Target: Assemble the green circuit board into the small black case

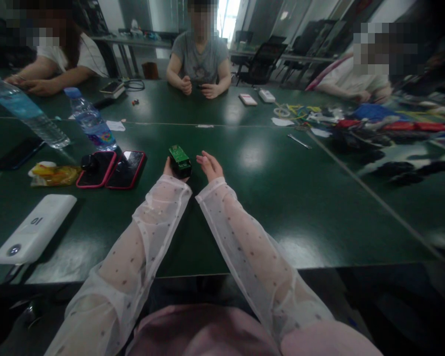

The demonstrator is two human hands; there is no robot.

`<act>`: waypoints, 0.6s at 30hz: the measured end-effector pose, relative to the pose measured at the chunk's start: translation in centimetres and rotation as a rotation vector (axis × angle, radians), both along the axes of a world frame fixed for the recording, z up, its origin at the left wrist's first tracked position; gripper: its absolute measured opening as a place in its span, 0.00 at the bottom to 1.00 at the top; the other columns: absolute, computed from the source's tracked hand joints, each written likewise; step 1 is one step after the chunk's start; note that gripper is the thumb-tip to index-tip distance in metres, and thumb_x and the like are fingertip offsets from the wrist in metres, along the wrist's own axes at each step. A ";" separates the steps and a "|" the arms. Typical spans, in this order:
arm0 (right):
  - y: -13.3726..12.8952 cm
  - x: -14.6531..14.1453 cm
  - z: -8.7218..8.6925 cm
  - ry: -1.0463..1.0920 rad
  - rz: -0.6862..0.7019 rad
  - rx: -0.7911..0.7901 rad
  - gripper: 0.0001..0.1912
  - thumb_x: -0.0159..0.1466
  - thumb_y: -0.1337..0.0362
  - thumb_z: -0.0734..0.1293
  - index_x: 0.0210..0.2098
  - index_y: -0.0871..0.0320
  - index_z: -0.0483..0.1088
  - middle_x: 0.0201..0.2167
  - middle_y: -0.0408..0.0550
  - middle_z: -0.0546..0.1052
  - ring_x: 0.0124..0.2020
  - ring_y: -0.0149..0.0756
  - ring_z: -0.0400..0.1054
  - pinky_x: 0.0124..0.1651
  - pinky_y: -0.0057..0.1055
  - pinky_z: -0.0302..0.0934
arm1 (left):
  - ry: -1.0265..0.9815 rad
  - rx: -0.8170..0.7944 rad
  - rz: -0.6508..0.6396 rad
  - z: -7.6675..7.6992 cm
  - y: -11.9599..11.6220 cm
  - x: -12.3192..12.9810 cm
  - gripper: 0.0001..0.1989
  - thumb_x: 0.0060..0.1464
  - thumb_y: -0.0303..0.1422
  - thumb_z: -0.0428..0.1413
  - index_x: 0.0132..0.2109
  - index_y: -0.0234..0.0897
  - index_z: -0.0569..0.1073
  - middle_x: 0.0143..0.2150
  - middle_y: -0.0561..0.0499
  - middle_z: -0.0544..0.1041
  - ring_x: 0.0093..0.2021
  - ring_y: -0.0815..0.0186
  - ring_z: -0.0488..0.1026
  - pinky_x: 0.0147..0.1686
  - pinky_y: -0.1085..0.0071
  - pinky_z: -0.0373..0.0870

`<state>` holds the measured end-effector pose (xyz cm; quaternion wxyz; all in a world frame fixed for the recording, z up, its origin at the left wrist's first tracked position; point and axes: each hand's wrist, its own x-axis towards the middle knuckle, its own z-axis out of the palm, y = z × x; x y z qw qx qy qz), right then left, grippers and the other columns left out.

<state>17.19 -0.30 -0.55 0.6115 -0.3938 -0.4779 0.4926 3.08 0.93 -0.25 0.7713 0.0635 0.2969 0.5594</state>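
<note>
Left hand: I hold a black case [181,170] in my left hand [169,168], clear of the table [300,212] surface and in front of my body. Its upper face carries a green circuit board [178,155], which is turned upward. My left fingers are clamped on the case from the side; the grip beneath it is hidden from my view.

Right hand: My right hand [212,167] is positioned just to the right of the case, with a narrow gap between the two. Its fingers are loosely bent and opened toward the case.

Surroundings, left: Two phones in pink-edged covers, a left phone [103,174] and a right phone [126,170], lie side by side near my left hand. A small black object [89,163] rests on the left phone. Beside them is a yellow packet [57,175]; nearer to me lies a white block [37,227]. A blue-capped bottle [91,121] stands behind the phones.

Surroundings, right: A thin metal tool [299,141] lies near a heap of cables and cloth [385,118].
</note>
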 end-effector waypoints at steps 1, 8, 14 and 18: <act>0.2 0.0 -0.4 0.011 0.001 -0.031 0.35 0.53 0.36 0.68 0.50 0.54 0.71 0.50 0.54 0.78 0.53 0.41 0.73 0.63 0.47 0.60 | -0.029 -0.030 0.012 0.1 -0.1 -0.2 0.31 0.62 0.53 0.43 0.59 0.35 0.68 0.35 0.46 0.79 0.34 0.62 0.77 0.37 0.66 0.74; 0.4 0.3 -0.9 -0.003 -0.054 -0.119 0.28 0.58 0.40 0.66 0.49 0.53 0.71 0.44 0.50 0.79 0.48 0.38 0.74 0.60 0.48 0.62 | 0.063 -0.023 0.011 0.3 -0.4 0.2 0.28 0.60 0.53 0.47 0.53 0.36 0.71 0.34 0.48 0.79 0.32 0.64 0.77 0.36 0.66 0.73; -1.2 -0.3 0.9 -0.134 -0.057 0.102 0.32 0.56 0.36 0.66 0.49 0.52 0.71 0.50 0.52 0.77 0.54 0.40 0.71 0.63 0.45 0.60 | 0.260 -0.048 0.031 0.1 -0.1 0.4 0.30 0.59 0.56 0.46 0.54 0.37 0.73 0.37 0.44 0.79 0.40 0.59 0.77 0.41 0.64 0.73; -2.0 -1.0 1.0 -0.216 -0.063 0.192 0.34 0.58 0.36 0.65 0.54 0.52 0.68 0.55 0.53 0.73 0.57 0.41 0.68 0.64 0.44 0.59 | 0.323 -0.043 0.013 1.0 -0.5 1.2 0.31 0.59 0.56 0.46 0.53 0.36 0.74 0.39 0.42 0.80 0.45 0.54 0.77 0.46 0.61 0.73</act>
